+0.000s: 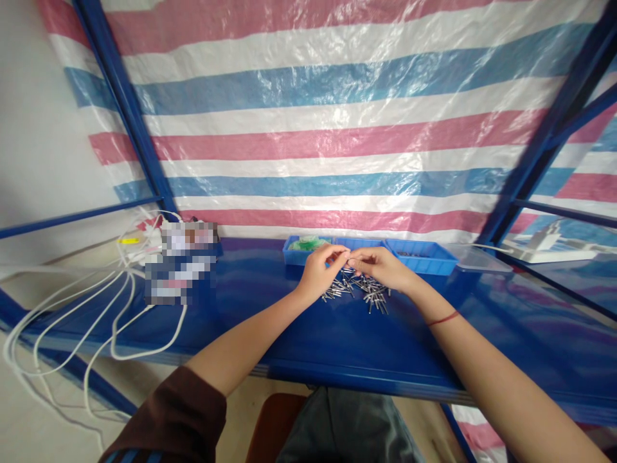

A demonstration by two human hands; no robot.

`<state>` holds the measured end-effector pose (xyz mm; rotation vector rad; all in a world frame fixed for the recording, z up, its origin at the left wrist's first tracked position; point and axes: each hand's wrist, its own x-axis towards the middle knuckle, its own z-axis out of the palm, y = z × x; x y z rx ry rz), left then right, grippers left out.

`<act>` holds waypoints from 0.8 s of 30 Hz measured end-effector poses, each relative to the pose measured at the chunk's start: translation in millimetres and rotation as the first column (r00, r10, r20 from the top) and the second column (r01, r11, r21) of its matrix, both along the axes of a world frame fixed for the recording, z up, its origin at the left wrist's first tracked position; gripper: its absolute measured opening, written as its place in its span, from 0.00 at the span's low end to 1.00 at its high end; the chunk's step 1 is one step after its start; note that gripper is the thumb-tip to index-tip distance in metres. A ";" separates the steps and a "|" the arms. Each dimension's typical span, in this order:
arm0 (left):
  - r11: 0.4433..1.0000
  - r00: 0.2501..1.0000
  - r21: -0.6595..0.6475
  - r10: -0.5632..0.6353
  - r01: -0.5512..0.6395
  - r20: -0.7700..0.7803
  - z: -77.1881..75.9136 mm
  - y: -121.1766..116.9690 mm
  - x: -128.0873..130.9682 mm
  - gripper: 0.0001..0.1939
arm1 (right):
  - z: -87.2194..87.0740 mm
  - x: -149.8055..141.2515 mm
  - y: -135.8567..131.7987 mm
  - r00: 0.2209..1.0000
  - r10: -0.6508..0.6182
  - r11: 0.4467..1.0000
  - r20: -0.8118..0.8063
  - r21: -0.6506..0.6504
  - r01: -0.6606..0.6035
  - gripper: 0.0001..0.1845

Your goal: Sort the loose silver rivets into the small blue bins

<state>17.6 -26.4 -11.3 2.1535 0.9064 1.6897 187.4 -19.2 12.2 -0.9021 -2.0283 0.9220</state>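
Observation:
My left hand [320, 266] and my right hand [380, 266] meet fingertip to fingertip above the blue table. Both are pinched closed; whatever lies between the fingers is too small to make out. Just beneath them a loose pile of thin, shiny metal pin-like pieces [376, 294] is spread over the tabletop, partly covered by my hands. Behind the hands stand blue plastic bins in a row. The left bin [290, 256] contains something green [308, 243], and the right bin [431, 262] has small dark pieces at its bottom. My fingers partly block the middle bin [359, 244].
A clear plastic lid [482, 258] lies right of the bins. White cables [120, 328] loop over the table's left end, beside blurred-out items [180, 260]. Blue metal posts [120, 96] frame both sides, with a striped plastic sheet [337, 109] behind.

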 end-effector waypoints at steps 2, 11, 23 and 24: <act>1.000 1.000 0.022 0.006 -0.006 0.013 0.1 0.5 -0.5 0.07 | 1.7 0.0 1.0 0.995 -0.065 0.996 -0.076 0.060 0.070 0.18; 0.989 0.997 -0.145 0.032 -0.022 0.065 -0.6 2.3 -0.9 0.11 | 9.3 -0.4 -5.9 0.973 -0.212 0.933 -0.093 0.277 0.229 0.18; 0.994 0.876 -0.101 -0.006 -0.049 -0.482 -13.5 4.8 -2.2 0.11 | 7.8 67.6 26.2 0.578 -0.813 0.475 -0.076 0.487 0.733 0.15; 0.997 0.839 -0.069 0.001 -0.046 -0.543 -13.5 3.9 -2.9 0.11 | 4.2 74.6 28.9 0.524 -0.851 0.446 -0.027 0.492 0.748 0.16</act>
